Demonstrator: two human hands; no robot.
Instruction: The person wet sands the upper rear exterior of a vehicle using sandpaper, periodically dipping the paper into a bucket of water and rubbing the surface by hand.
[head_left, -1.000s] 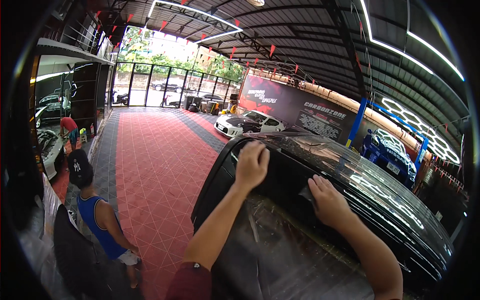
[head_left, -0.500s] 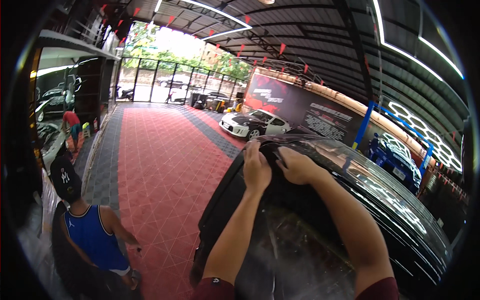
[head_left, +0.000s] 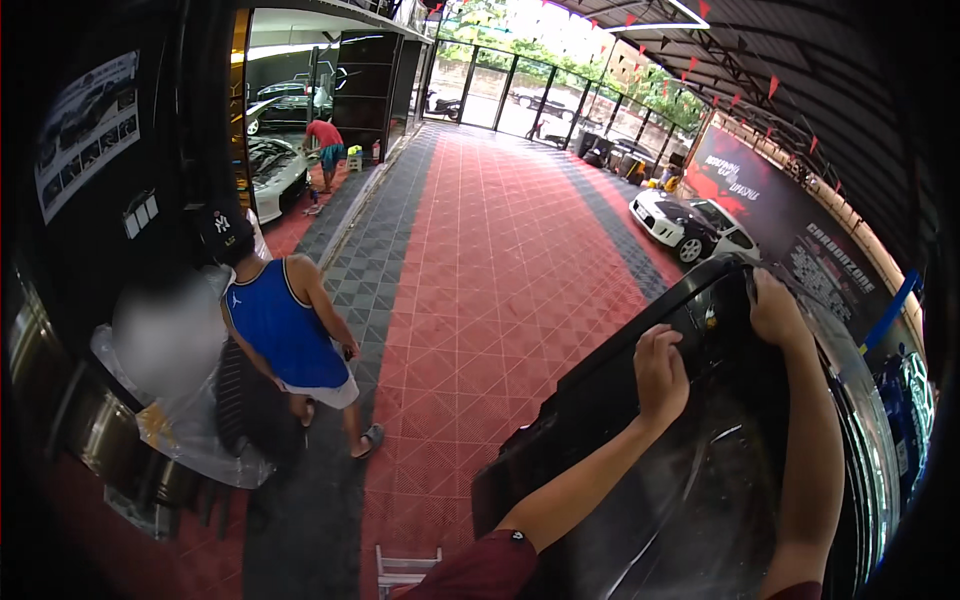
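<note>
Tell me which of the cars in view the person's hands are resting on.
The black car directly below, at lower right: both the left hand and right hand press on its glossy surface. The white car is parked far across the red floor.

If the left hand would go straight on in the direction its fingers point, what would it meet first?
Probably the top edge of the black car. The left hand lies flat there, fingers pointing up over that edge; beyond it only the red tiled floor shows, though depth is unclear.

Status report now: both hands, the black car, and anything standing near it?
Left hand flat on black car roof edge. Right hand on the roof's far edge. Person in blue vest stands apart, on the floor at left.
</note>
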